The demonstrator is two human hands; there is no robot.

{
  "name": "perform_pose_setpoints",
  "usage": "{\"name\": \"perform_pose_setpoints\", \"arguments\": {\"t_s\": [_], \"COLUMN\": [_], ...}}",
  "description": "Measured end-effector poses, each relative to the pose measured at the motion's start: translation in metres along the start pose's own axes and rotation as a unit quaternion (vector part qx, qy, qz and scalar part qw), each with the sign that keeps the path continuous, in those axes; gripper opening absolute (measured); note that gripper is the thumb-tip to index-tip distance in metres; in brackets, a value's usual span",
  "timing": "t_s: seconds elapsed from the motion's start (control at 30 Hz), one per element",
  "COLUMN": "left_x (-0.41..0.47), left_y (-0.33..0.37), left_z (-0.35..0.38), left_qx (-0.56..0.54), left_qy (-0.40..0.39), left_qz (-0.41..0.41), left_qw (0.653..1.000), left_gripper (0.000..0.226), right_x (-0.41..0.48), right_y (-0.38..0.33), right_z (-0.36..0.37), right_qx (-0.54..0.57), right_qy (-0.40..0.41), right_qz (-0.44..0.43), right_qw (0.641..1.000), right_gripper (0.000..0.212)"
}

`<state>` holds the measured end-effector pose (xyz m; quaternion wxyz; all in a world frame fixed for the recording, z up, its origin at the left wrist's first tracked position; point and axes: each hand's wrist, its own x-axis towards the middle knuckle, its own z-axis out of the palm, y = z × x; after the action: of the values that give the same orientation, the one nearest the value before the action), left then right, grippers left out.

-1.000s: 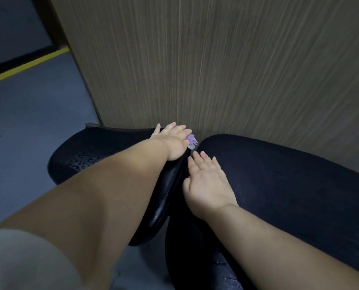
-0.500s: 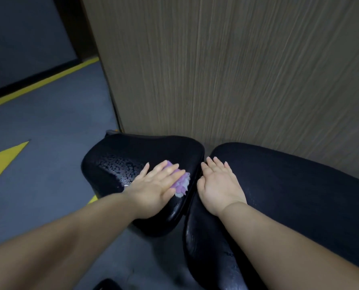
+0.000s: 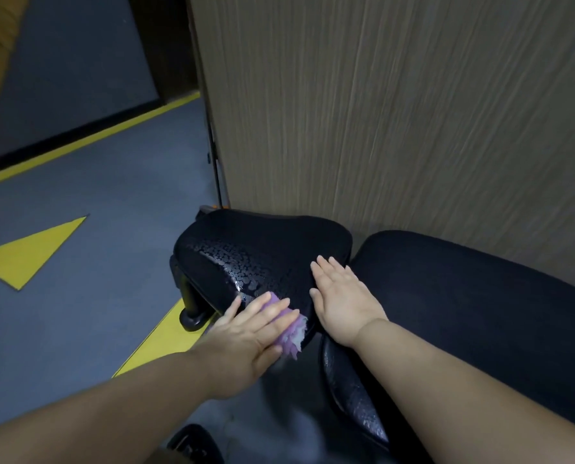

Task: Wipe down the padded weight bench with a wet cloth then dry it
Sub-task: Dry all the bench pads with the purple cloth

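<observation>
- Pulled back to near edge of seat pad point(image 3: 269, 242): left grip point(image 3: 246, 333), which 1 s ago sat at far end by wood panel point(image 3: 379, 112), then mid-pad half a sec ago.
- Pinned under that palm: purple cloth point(image 3: 292, 334). Fingers straight and released, pressing not clenching. Frayed end sticking out to the right, over pad's near rim.
- Flat, released, holding nothing: right grip point(image 3: 343, 303), still planted at seat pad's right edge, just beside gap to back pad point(image 3: 480, 296). Prob. bracing.
- Left in the stroke's wake: wet sheen point(image 3: 235, 266) beading on pad's left half. Far-right part duller, poss. not yet covered.
- Meaning for task: one far-to-near pass on seat pad approx. done. Wet stage prob. ongoing, w/ back pad mostly matte, glossy only along its near rim.
- Drying apparently not begun, judging by beads on the surface. No 2nd cloth in view.
- Below: grey floor point(image 3: 112, 182) w/ yellow markings, black leg point(image 3: 192, 306) at pad's left.
</observation>
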<state>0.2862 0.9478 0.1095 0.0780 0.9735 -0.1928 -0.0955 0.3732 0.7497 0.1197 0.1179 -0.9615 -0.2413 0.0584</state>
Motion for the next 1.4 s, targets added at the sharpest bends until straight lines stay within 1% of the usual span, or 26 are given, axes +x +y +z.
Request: {"name": "perform_pose_setpoints", "arguments": {"t_s": [0.2,0.33,0.57,0.77,0.97,1.03,1.1,1.23,1.33,1.4], "left_x": [0.020,0.054,0.119,0.174,0.212,0.222,0.226,0.219,0.190,0.157], "left_y": [0.004,0.004,-0.010,-0.020,-0.026,-0.028,-0.027,-0.026,-0.027,-0.027], "left_z": [-0.001,-0.016,-0.038,-0.050,-0.057,-0.060,-0.061,-0.059,-0.058,-0.056], "left_qx": [-0.009,0.006,-0.032,-0.007,-0.002,-0.006,-0.011,-0.013,-0.009,-0.006], "left_qy": [-0.019,-0.045,-0.063,-0.075,-0.072,-0.070,-0.067,-0.061,-0.070,-0.075], "left_qz": [-0.036,-0.059,-0.086,-0.120,-0.133,-0.142,-0.149,-0.142,-0.119,-0.096], "left_qw": [0.999,0.997,0.994,0.990,0.989,0.987,0.986,0.988,0.990,0.993], "left_gripper": [0.068,0.053,0.052,0.052,0.051,0.051,0.051,0.050,0.051,0.051], "right_x": [0.007,0.007,0.006,0.006,0.010,0.010,0.011,0.012,0.010,0.009], "right_y": [0.005,0.005,0.007,0.006,0.006,0.006,0.007,0.008,0.007,0.006], "right_z": [0.008,0.010,0.009,0.008,0.009,0.010,0.011,0.010,0.008,0.006], "right_qx": [-0.004,0.000,0.018,0.034,0.028,0.021,0.017,0.016,0.033,0.038], "right_qy": [0.044,0.046,0.055,0.055,0.041,0.040,0.041,0.045,0.043,0.043], "right_qz": [0.065,0.063,0.057,0.059,0.064,0.068,0.069,0.062,0.057,0.056], "right_qw": [0.997,0.997,0.997,0.996,0.997,0.997,0.997,0.997,0.997,0.997], "right_gripper": [0.053,0.053,0.056,0.061,0.062,0.068,0.074,0.078,0.072,0.064]}}
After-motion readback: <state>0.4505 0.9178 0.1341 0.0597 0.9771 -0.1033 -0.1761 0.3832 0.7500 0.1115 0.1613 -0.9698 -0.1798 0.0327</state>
